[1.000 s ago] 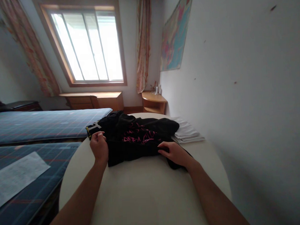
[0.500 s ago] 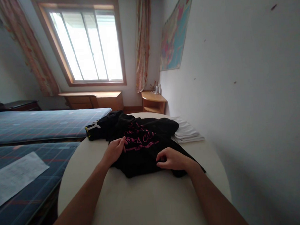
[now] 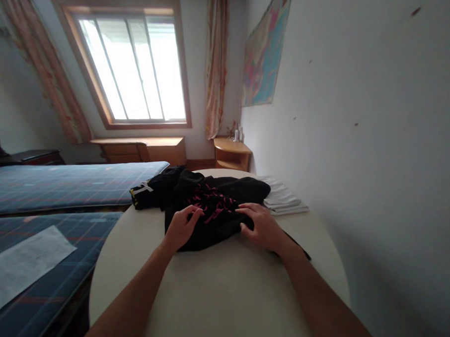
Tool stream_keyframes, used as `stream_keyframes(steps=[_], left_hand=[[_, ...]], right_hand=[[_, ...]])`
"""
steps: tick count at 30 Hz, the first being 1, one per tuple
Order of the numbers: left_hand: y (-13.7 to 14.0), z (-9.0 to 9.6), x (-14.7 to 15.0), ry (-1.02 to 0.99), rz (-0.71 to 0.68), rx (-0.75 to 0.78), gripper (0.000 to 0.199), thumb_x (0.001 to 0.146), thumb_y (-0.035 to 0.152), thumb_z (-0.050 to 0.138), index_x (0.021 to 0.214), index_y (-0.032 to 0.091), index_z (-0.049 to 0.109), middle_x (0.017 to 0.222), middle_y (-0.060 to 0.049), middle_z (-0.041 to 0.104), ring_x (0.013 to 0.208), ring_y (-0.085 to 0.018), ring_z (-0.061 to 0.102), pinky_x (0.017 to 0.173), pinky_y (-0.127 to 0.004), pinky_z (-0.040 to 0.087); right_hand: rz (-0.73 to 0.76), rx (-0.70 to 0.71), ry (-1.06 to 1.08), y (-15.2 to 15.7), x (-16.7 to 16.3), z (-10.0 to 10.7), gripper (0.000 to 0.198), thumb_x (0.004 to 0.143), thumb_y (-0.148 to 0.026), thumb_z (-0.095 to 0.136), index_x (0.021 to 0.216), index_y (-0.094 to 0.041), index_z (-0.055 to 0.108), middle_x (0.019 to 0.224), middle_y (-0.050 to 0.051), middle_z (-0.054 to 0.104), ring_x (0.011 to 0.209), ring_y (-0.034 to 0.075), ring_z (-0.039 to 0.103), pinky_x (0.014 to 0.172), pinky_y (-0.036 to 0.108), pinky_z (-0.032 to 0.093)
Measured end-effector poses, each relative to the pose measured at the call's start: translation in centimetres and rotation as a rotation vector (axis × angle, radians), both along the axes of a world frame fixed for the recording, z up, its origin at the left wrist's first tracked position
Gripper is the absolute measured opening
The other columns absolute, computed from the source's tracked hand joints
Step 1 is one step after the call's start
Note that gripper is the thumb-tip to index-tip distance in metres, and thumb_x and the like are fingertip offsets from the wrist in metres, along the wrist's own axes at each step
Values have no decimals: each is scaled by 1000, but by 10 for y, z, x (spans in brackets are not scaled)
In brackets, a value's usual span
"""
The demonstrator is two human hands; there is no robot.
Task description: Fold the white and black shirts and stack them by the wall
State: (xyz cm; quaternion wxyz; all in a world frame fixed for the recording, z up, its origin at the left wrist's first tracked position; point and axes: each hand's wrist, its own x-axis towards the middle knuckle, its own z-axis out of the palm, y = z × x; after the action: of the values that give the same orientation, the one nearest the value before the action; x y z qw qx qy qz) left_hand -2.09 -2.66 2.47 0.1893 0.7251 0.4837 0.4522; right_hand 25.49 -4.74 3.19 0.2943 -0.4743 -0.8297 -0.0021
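A rumpled black garment with pink lettering (image 3: 220, 233), which looks like a sweatshirt, lies on the round white table (image 3: 216, 298). My left hand (image 3: 182, 227) rests on its left side, thumb and index finger a little apart; the other fingertips are partly hidden. Across from it, my right hand (image 3: 263, 227) lies over the right side of the cloth with its fingers stretched and thumb apart. Between the hands the fabric is bunched, its near edge curving. A dark sleeve-like strip shows beyond my right wrist.
Dark folded clothing with a white and yellow pattern (image 3: 144, 189) lies at the table's far left. A stack of white cloth (image 3: 286, 198) sits by the wall at right. Blue plaid mattresses (image 3: 80, 187) stand left, one bearing a paper sheet (image 3: 31, 261).
My right hand has moved up and away from me, its pinch loosened into spread fingers. The garment's near edge has shifted away from me. My left hand has moved slightly right.
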Motion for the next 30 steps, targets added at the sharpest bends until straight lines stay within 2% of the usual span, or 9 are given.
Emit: stream_keyframes(steps=[3,5,9,12,16,19,23,25,30], left_hand=[[-1,0,0,-53,25,48,35,92,46,49,83,19,70,81,-2,73,77,-17,66,72,-25,48],[-4,1,0,-59,-6,60,34,92,45,49,83,19,69,81,-2,73,76,-17,66,72,-25,48],[-8,2,1,-34,-149,44,27,87,43,59,96,19,68,84,-2,71,75,-15,65,70,-25,49],[-7,-3,2,-28,-194,23,37,78,39,70,110,20,63,84,-1,69,71,-14,62,65,-23,48],[-3,-9,5,-22,-153,2,24,81,38,67,95,19,66,69,2,64,59,-11,57,57,-22,46],[-3,-10,9,2,-126,40,19,86,37,62,90,19,68,66,1,64,59,-12,58,58,-23,46],[-7,-9,14,49,-140,85,18,89,35,59,93,20,69,72,0,68,64,-13,62,62,-23,48],[-9,-9,16,73,-153,98,17,89,33,59,94,20,69,77,0,70,67,-14,64,64,-24,49],[-13,-9,17,137,-199,142,18,91,31,59,103,23,68,92,-1,73,79,-15,67,74,-25,52]], right_hand=[[232,-19,13,-12,-31,-1,54,79,-41,71,129,-24,58,131,8,62,129,26,49,115,49,24],[273,-25,34,-16,-46,-3,51,81,-43,71,127,-25,59,123,7,67,123,25,53,115,49,23],[155,-27,143,-11,-52,-9,16,93,-27,58,104,-25,68,99,2,74,98,18,65,108,40,34],[-7,-46,245,-1,-38,-10,17,94,-25,53,102,-23,68,96,4,74,92,20,66,91,35,45],[-76,-104,288,5,-20,-10,20,94,-31,51,97,-21,68,87,5,73,81,21,67,76,31,48],[-23,-62,251,2,-21,-8,16,89,-27,57,99,-21,68,93,5,72,86,21,66,81,33,48],[70,64,232,-9,-37,-4,44,83,-29,67,126,-22,58,121,8,66,112,25,59,100,41,41],[107,90,242,-12,-44,-3,48,85,-32,67,131,-24,54,123,8,65,115,24,58,102,42,39],[89,80,273,-7,-47,-7,15,91,-32,63,105,-26,67,98,3,73,96,20,63,94,38,41]])
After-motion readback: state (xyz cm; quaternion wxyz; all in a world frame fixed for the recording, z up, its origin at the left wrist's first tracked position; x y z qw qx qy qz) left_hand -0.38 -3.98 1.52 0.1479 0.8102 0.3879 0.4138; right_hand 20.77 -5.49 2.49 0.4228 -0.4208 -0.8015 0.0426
